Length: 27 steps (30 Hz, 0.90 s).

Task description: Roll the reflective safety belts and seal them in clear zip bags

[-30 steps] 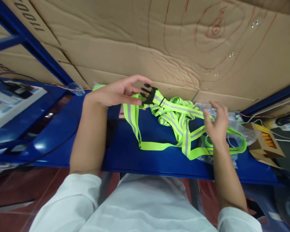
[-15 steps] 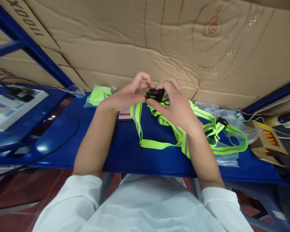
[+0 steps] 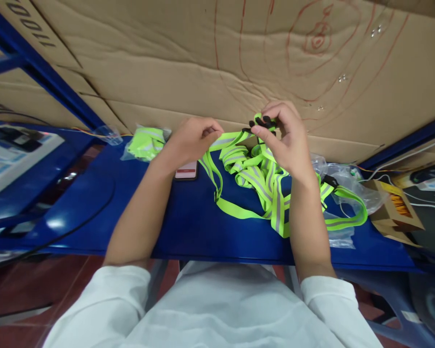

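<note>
Neon yellow-green reflective straps (image 3: 255,176) with grey stripes lie bunched on the blue table (image 3: 203,237). My left hand (image 3: 195,137) pinches a length of this strap and holds it up off the table. To the right, my right hand (image 3: 288,137) grips a black plastic buckle (image 3: 264,122) with prongs, fixed to the strap. The strap runs between my two hands. Another black buckle (image 3: 329,181) rests on the loop at the right, beyond my right forearm.
A phone (image 3: 186,170) lies beside my left wrist. Behind it sits a bagged bundle of the same neon strap (image 3: 147,143). Clear plastic bags (image 3: 366,186) and an open cardboard box (image 3: 397,210) are on the right. A cardboard wall (image 3: 166,72) stands at the back.
My hands were together at the black buckle; now they are apart. The right hand has moved right and up with the buckle, and the left has slid onto the strap, stretching it between them.
</note>
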{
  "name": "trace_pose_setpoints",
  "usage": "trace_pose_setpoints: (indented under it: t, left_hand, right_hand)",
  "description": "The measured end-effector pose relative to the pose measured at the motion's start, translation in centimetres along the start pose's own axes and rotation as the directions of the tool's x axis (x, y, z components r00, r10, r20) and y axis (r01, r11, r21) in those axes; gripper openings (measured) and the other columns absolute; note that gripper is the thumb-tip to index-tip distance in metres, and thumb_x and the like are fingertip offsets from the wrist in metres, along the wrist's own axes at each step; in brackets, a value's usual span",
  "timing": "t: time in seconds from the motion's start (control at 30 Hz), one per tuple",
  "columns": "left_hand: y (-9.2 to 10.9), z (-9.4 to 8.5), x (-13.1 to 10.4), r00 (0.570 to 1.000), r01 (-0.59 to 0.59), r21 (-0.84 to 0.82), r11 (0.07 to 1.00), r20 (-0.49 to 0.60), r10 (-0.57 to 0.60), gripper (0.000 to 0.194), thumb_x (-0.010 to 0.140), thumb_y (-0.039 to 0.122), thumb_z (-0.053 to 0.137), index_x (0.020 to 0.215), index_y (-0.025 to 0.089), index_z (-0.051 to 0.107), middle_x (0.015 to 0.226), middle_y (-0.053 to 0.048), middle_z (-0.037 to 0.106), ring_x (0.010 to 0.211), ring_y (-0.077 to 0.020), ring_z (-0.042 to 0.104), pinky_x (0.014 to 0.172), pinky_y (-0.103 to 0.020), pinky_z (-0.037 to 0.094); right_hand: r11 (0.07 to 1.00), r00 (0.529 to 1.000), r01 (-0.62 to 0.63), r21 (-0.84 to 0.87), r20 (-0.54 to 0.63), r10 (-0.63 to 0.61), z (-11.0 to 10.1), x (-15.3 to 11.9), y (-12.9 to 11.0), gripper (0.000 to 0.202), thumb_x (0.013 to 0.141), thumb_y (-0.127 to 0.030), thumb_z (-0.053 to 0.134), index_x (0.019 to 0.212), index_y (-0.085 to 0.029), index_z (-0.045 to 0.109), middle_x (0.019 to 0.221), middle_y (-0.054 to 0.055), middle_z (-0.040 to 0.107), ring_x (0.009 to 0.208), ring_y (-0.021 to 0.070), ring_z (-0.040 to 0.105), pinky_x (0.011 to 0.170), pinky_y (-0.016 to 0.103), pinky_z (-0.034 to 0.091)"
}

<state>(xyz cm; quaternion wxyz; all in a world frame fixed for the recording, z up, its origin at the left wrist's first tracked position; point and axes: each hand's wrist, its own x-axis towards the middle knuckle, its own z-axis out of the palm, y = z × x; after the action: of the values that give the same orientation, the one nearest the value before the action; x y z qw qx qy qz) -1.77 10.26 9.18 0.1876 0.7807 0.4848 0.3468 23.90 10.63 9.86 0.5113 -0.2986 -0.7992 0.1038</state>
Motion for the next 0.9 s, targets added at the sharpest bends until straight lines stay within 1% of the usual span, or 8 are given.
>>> trace_pose_setpoints:
  t: [0.1, 0.27, 0.33, 0.47, 0.57, 0.67, 0.77, 0.9]
  left_hand:
    - [-0.8, 0.2, 0.3, 1.000, -0.012, -0.047, 0.999, 0.027, 0.013, 0.026, 0.095, 0.041, 0.056, 0.097, 0.022, 0.073, 0.089, -0.002, 0.074, 0.078, -0.0160, 0.062, 0.069, -0.027, 0.045]
    - [-1.4, 1.7, 0.5, 0.988, 0.032, -0.131, 0.991, 0.154, -0.011, 0.038, 0.096, 0.053, 0.057, 0.114, 0.021, 0.067, 0.098, -0.003, 0.073, 0.086, -0.0173, 0.065, 0.076, -0.028, 0.050]
    - [-1.5, 2.4, 0.3, 0.987, 0.050, -0.032, 0.998, 0.154, -0.045, 0.050, 0.089, 0.057, 0.066, 0.125, 0.022, 0.063, 0.111, -0.005, 0.072, 0.099, -0.0215, 0.067, 0.086, -0.033, 0.052]
    - [-1.4, 3.5, -0.1, 0.988, 0.075, 0.184, 0.980, 0.115, -0.098, 0.062, 0.082, 0.048, 0.075, 0.134, 0.020, 0.058, 0.129, -0.012, 0.066, 0.115, -0.0301, 0.065, 0.104, -0.046, 0.052]
    - [-1.3, 4.4, 0.2, 0.977, 0.087, 0.150, 0.985, 0.179, -0.114, 0.054, 0.084, 0.048, 0.072, 0.128, 0.018, 0.063, 0.127, -0.012, 0.069, 0.113, -0.0307, 0.066, 0.104, -0.046, 0.053]
    - [-1.5, 4.7, 0.7, 0.963, 0.132, -0.015, 0.991, 0.238, -0.125, 0.050, 0.085, 0.051, 0.070, 0.123, 0.019, 0.068, 0.123, -0.009, 0.074, 0.107, -0.0285, 0.069, 0.099, -0.043, 0.056]
    - [-2.6, 3.8, 1.2, 0.900, 0.196, -0.231, 0.953, 0.429, -0.081, 0.044, 0.084, 0.052, 0.071, 0.113, 0.018, 0.074, 0.111, -0.007, 0.077, 0.103, -0.0264, 0.071, 0.094, -0.039, 0.059]
    - [-4.0, 1.4, 1.3, 0.749, 0.183, -0.280, 0.943, 0.660, 0.051, 0.045, 0.081, 0.053, 0.078, 0.112, 0.020, 0.077, 0.109, -0.005, 0.079, 0.107, -0.0257, 0.073, 0.100, -0.040, 0.059]
  right_hand:
    - [0.999, 1.000, -0.012, -0.035, 0.011, 0.012, -0.7, 0.0, 0.0, 0.021, 0.097, -0.047, 0.071, 0.103, -0.027, 0.067, 0.118, 0.005, 0.069, 0.119, 0.0250, 0.063, 0.109, 0.048, 0.052]
    - [0.970, 0.994, -0.110, -0.215, -0.027, 0.107, -1.0, -0.2, -0.5, 0.022, 0.099, -0.048, 0.068, 0.108, -0.028, 0.072, 0.128, 0.006, 0.071, 0.130, 0.0316, 0.057, 0.120, 0.060, 0.039]
    - [0.962, 0.990, -0.143, -0.233, -0.055, 0.134, -0.9, -0.2, -0.4, 0.024, 0.101, -0.049, 0.065, 0.109, -0.027, 0.071, 0.120, 0.006, 0.073, 0.123, 0.0308, 0.061, 0.115, 0.057, 0.044]
    - [0.966, 0.970, -0.164, -0.202, -0.210, 0.121, -1.0, -0.1, 0.1, 0.018, 0.103, -0.044, 0.062, 0.107, -0.027, 0.067, 0.100, 0.001, 0.072, 0.084, 0.0204, 0.066, 0.085, 0.039, 0.057]
    - [0.988, 0.964, -0.116, -0.103, -0.250, 0.087, -1.2, 0.1, 0.0, 0.016, 0.103, -0.044, 0.060, 0.103, -0.028, 0.063, 0.100, 0.000, 0.069, 0.087, 0.0184, 0.068, 0.081, 0.035, 0.058]
    - [0.998, 0.979, -0.063, -0.017, -0.197, 0.058, -1.5, 0.2, -0.4, 0.017, 0.104, -0.046, 0.059, 0.107, -0.029, 0.061, 0.106, 0.001, 0.067, 0.098, 0.0188, 0.069, 0.089, 0.035, 0.059]
    - [0.999, 0.989, -0.042, -0.012, -0.142, 0.040, -1.7, 0.2, -0.3, 0.017, 0.106, -0.043, 0.055, 0.112, -0.029, 0.060, 0.112, 0.001, 0.067, 0.103, 0.0173, 0.066, 0.094, 0.034, 0.057]
    - [0.998, 0.996, -0.066, 0.017, -0.061, 0.067, -1.9, 0.0, 0.3, 0.021, 0.106, -0.048, 0.054, 0.112, -0.028, 0.059, 0.113, 0.002, 0.066, 0.106, 0.0172, 0.065, 0.097, 0.032, 0.056]
